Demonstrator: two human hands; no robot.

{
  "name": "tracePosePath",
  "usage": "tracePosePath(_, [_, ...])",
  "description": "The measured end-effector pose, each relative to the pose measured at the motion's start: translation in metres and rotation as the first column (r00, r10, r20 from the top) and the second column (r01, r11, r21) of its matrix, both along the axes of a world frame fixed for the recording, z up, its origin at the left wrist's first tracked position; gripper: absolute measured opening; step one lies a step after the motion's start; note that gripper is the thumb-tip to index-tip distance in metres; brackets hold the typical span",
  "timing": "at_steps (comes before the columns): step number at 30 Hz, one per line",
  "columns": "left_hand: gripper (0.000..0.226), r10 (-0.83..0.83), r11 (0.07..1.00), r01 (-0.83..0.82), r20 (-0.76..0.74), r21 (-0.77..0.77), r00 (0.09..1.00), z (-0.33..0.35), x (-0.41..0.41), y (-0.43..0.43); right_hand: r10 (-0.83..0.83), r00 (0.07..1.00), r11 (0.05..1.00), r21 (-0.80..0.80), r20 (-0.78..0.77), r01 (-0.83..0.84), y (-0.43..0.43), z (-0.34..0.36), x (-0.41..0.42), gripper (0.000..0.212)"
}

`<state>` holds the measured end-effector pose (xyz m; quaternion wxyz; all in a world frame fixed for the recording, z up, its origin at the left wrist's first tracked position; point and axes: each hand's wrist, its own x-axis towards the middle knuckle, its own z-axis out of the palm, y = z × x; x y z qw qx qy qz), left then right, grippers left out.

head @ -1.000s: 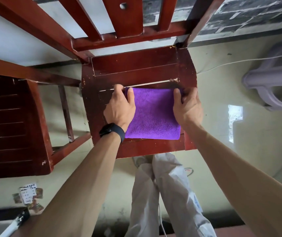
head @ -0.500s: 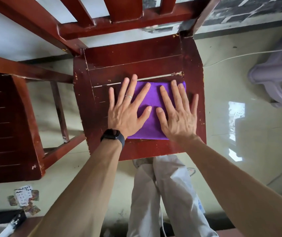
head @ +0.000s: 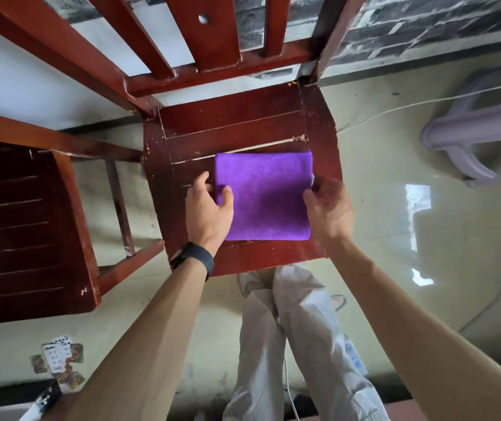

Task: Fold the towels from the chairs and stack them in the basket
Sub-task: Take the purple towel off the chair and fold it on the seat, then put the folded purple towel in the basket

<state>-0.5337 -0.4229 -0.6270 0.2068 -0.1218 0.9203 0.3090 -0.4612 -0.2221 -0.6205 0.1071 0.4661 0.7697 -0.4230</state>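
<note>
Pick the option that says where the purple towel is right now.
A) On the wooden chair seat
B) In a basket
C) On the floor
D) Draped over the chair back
A: the purple towel lies flat as a folded square on the red wooden chair seat, with the left hand at its left edge and the right hand at its right edge.

surface: chair seat (red wood, scuffed) | on it: purple towel, folded flat
</note>
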Motion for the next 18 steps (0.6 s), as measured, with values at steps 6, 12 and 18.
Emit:
tracePosePath(6, [0.037,0.276,0.928,-0.339,0.325,0.155,0.905,0.003,-0.023,0.001,-0.076,0.986,0.947,-0.298,0.149,0.118,0.011,-0.010,-0.024,0.053])
tracePosePath(12, [0.022,0.194,0.869,-0.358,0.432,0.341,0.881,0.020,-0.029,-0.012,-0.112,0.992,0.882,-0.454,0.053,0.124,0.019,-0.007,-0.021,0.028])
tracePosePath(18, [0.029,0.079,0.825,-0.303,0.433,0.477,0.898,0.073,-0.022,-0.018,-0.167,0.979,0.790,-0.610,-0.117,0.062,0.033,0.048,-0.002,0.034])
